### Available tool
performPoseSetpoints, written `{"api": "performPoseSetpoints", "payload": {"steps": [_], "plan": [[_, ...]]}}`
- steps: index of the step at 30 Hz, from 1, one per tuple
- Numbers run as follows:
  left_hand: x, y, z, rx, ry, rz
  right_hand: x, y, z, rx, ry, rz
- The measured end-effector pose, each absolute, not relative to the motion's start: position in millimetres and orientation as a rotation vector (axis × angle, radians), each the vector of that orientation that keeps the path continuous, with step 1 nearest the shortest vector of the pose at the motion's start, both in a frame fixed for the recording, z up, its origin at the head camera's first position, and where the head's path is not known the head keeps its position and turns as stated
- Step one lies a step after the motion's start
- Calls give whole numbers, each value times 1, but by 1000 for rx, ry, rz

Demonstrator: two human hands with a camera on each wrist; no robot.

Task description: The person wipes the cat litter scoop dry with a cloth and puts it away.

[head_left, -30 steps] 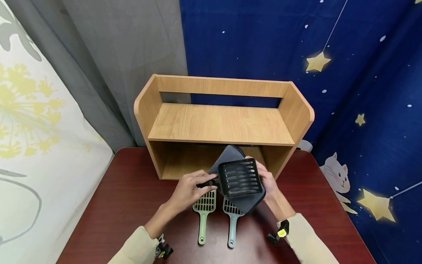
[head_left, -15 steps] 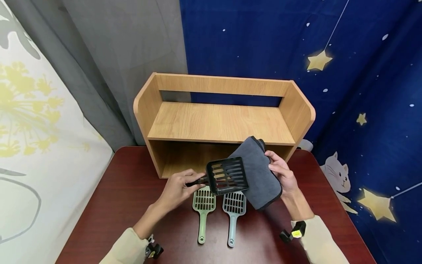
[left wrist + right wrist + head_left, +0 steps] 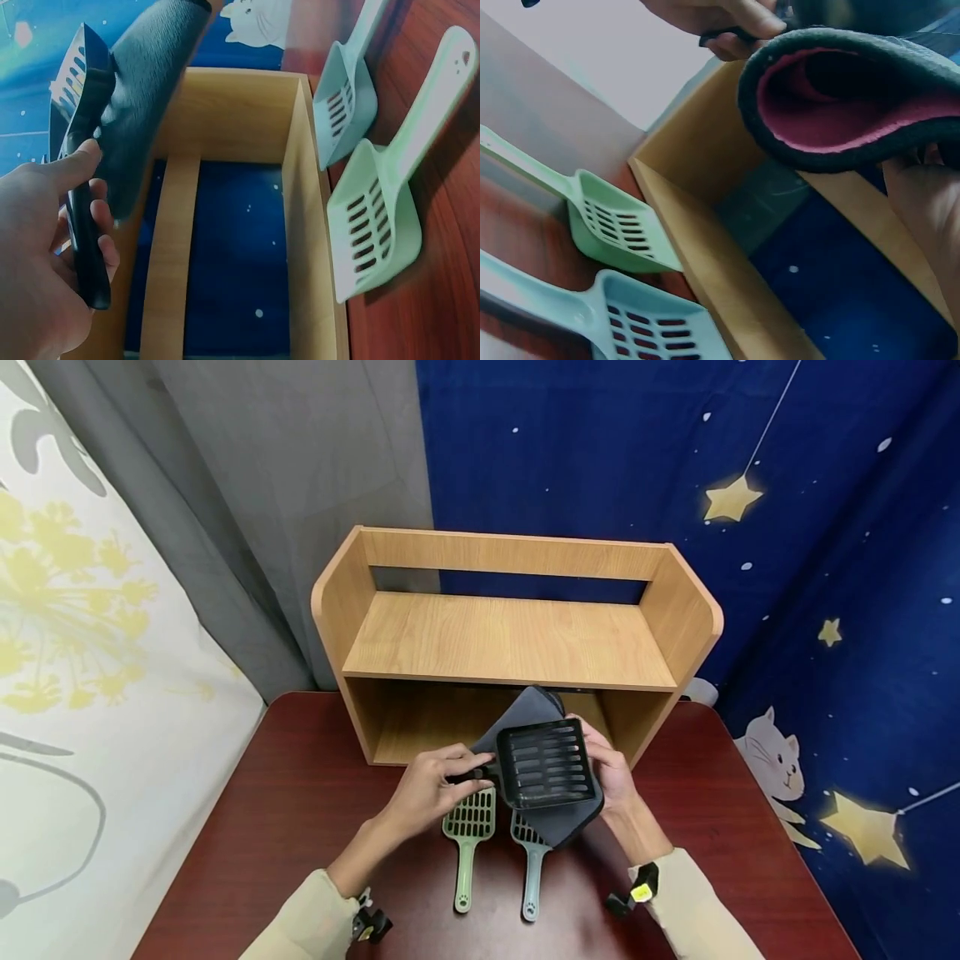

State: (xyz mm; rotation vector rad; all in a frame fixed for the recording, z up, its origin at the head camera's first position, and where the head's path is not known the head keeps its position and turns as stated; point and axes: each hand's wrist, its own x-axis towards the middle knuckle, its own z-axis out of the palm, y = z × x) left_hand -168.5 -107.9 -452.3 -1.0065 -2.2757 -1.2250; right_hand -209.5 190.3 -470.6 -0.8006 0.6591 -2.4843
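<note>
My left hand (image 3: 459,777) grips the handle of a black slotted scoop (image 3: 546,764), held level above the table. A folded grey cloth (image 3: 564,825) with a red inner face lies against the scoop's underside, and my right hand (image 3: 603,764) grips it from the right. In the left wrist view my fingers curl round the black scoop handle (image 3: 86,251), with the cloth (image 3: 146,97) behind it. The right wrist view shows the cloth fold (image 3: 855,97) close up. Below, a pale green scoop (image 3: 468,831) and a grey-green scoop (image 3: 531,860) lie side by side.
A wooden two-level shelf (image 3: 510,639) stands at the back of the dark red table (image 3: 285,827), both levels bare. Patterned curtains hang behind and to both sides. Both table scoops point their handles toward me.
Half a second ago the cloth was out to the right of the scoop. My right hand has brought it back left under the scoop head, as it was one second ago.
</note>
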Motion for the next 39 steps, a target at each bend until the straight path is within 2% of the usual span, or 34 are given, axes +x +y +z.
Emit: {"api": "performPoseSetpoints", "payload": {"steps": [10, 21, 29, 39], "plan": [[-166, -132, -459, -939, -2332, -1041, -202, 233, -442, -898, 749, -2476], [-163, -154, -461, -812, -2436, -889, -183, 258, -422, -782, 1656, -2308], [-164, -157, -457, -692, -2538, -911, -169, 243, -424, -817, 2191, -2147], [-162, -134, -458, -519, -2586, -1070, -159, 180, -452, -862, 2369, -2137]]}}
